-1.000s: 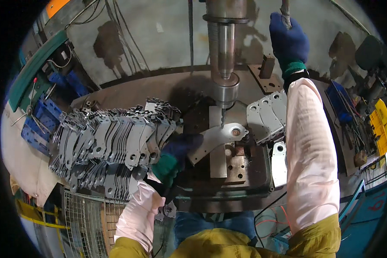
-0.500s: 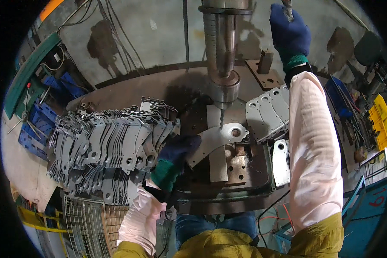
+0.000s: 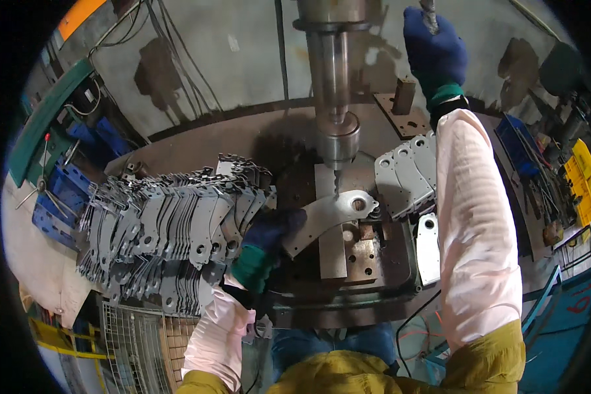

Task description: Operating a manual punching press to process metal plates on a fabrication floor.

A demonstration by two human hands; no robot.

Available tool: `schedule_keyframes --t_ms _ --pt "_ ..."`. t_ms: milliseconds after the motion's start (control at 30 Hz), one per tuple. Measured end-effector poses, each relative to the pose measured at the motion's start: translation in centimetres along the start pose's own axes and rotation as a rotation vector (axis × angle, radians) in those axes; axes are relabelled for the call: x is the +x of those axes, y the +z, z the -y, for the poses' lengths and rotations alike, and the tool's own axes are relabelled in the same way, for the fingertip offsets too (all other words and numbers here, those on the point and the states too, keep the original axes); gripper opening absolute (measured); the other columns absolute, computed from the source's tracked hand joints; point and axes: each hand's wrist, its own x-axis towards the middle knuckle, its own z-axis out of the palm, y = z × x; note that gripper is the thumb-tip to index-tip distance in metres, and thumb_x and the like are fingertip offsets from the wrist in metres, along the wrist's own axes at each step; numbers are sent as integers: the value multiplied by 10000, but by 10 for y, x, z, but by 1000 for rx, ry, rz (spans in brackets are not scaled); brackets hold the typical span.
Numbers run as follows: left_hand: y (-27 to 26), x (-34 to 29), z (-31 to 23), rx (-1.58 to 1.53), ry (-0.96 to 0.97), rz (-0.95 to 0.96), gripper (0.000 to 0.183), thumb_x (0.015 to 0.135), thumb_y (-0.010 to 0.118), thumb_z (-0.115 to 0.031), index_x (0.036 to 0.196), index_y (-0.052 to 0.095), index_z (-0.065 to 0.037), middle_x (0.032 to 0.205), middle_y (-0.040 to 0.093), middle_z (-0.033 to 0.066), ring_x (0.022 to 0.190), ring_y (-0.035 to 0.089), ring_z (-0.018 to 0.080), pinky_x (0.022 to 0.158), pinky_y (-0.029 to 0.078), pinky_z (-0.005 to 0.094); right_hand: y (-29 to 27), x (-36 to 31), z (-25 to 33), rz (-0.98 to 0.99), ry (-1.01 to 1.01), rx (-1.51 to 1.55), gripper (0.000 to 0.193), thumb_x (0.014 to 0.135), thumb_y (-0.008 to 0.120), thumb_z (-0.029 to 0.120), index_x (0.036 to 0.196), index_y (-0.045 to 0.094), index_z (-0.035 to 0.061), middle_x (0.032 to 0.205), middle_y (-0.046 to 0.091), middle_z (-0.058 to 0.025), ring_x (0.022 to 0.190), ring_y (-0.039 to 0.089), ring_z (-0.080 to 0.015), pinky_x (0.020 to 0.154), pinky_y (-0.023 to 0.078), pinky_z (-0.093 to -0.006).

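My left hand, in a dark blue glove with a green cuff, is closed on the left end of a curved grey metal plate. The plate has a large round hole near its right end and lies over a steel block. Above it, the drill bit in the drill press chuck reaches down to the plate's upper edge area; whether it touches is hard to tell. Raised at the upper right, my gloved right hand is wrapped round a metal lever handle.
Many similar plates stand in a dense stack on the left. Others lie in a row to the right, with one plate nearer me. A base with an upright block sits behind. Yellow bins are far right.
My right hand has shifted slightly left and down with the handle, and the drill spindle sits a little lower. My left hand and the plate stay nearly in place.
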Motion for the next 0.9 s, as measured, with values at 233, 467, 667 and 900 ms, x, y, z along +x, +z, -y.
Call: schedule_keyframes --t_ms 233,467,667,900 --pt "-8 3 -2 91 21 12 366 923 687 -297 1204 702 -63 1125 717 110 983 663 234 857 526 375 -37 11 37 252 510 461 563 893 525 630 1022 735 124 1000 717 -216 980 647 -470 851 521 -511" --pt "-8 32 10 666 497 21 383 924 726 -360 1191 717 -85 1061 736 108 903 679 199 789 536 366 -72 4 21 375 402 384 568 908 524 616 1044 726 104 964 704 -231 954 642 -483 840 518 -519" --pt "-22 58 22 668 468 -63 422 904 672 -273 1291 654 -104 1143 692 184 1005 665 371 867 527 452 -101 2 19 621 449 481 609 904 537 643 1065 708 81 929 694 -248 944 644 -487 816 521 -514" --pt "-15 55 15 408 704 -77 386 921 703 -436 1200 706 -168 899 701 84 788 674 230 647 536 363 -102 3 14 629 460 462 636 898 532 667 1053 706 75 950 694 -252 948 643 -488 819 524 -511"
